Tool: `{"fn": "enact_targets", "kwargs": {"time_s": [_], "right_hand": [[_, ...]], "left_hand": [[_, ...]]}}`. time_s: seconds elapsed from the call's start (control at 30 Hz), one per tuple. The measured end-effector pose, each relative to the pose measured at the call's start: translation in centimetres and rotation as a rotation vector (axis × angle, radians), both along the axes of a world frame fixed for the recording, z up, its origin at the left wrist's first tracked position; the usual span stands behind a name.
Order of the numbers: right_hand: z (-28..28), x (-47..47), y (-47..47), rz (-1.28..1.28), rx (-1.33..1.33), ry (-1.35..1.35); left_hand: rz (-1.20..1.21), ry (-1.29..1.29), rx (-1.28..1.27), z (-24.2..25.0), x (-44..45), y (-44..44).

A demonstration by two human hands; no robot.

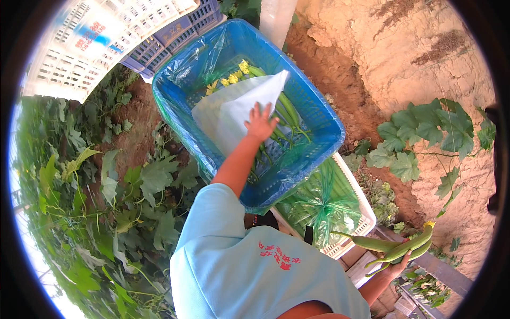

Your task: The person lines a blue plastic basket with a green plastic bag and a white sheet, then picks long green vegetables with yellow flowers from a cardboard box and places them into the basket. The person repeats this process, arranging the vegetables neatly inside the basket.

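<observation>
My left hand (261,121) lies palm down, fingers spread, on a thin whitish sheet (235,103) inside a blue plastic crate (318,107) lined with clear plastic film. The sheet's far right corner is lifted. Under and beside it lie green loofah gourds (289,109), stems towards me, some with yellow blossoms (235,75) at the far end. Part of the gourds is hidden by the sheet and my arm. Off to the right, outside the crate, my right hand (398,265) grips several loofah gourds (412,245) from below; one has a yellow blossom at its tip.
Below the blue crate, a white crate (368,211) holds gourds in a tied green plastic bag (322,203). White (59,75) and purple-blue crates (175,28) stand at far left. Leafy vines (131,191) fill the left; an earthen wall (422,71) rises right beside a post (277,20).
</observation>
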State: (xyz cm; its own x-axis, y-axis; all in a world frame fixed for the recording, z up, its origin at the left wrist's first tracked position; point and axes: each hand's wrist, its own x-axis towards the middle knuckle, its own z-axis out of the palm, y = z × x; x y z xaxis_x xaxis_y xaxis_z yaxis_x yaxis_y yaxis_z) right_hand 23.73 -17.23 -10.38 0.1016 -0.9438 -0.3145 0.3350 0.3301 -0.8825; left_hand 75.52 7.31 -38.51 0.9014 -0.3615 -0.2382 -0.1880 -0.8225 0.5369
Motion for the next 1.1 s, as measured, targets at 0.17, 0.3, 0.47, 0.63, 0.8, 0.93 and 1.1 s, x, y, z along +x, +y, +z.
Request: {"fn": "enact_targets", "kwargs": {"time_s": [0.17,0.3,0.47,0.63,0.8,0.93,1.1], "right_hand": [[-0.4,0.0,0.3,0.027,-0.010,0.007],[-0.6,-0.2,0.5,0.081,-0.054,-0.029],[-0.5,-0.5,0.6,0.132,-0.069,-0.016],[-0.6,-0.7,0.7,0.128,-0.006,-0.072],[-0.7,-1.0,0.6,0.154,-0.042,-0.022],[-1.1,-0.9,0.4,0.136,-0.065,-0.038],[-1.6,-0.2,0.3,0.095,-0.060,-0.027]], "left_hand": [[-0.039,0.173,0.211,-2.5,-4.1,-2.2],[-0.182,0.281,0.270,-4.1,-5.2,-2.5],[-0.458,0.372,0.337,-3.2,-4.7,-3.9],[-0.163,-0.304,-0.035,-3.6,2.9,-3.9],[0.093,-0.593,-0.191,-6.8,15.3,-2.4],[-0.330,-0.017,0.249,-9.3,22.1,-3.0],[0.042,-0.168,0.165,-8.9,22.1,-3.2]]}}
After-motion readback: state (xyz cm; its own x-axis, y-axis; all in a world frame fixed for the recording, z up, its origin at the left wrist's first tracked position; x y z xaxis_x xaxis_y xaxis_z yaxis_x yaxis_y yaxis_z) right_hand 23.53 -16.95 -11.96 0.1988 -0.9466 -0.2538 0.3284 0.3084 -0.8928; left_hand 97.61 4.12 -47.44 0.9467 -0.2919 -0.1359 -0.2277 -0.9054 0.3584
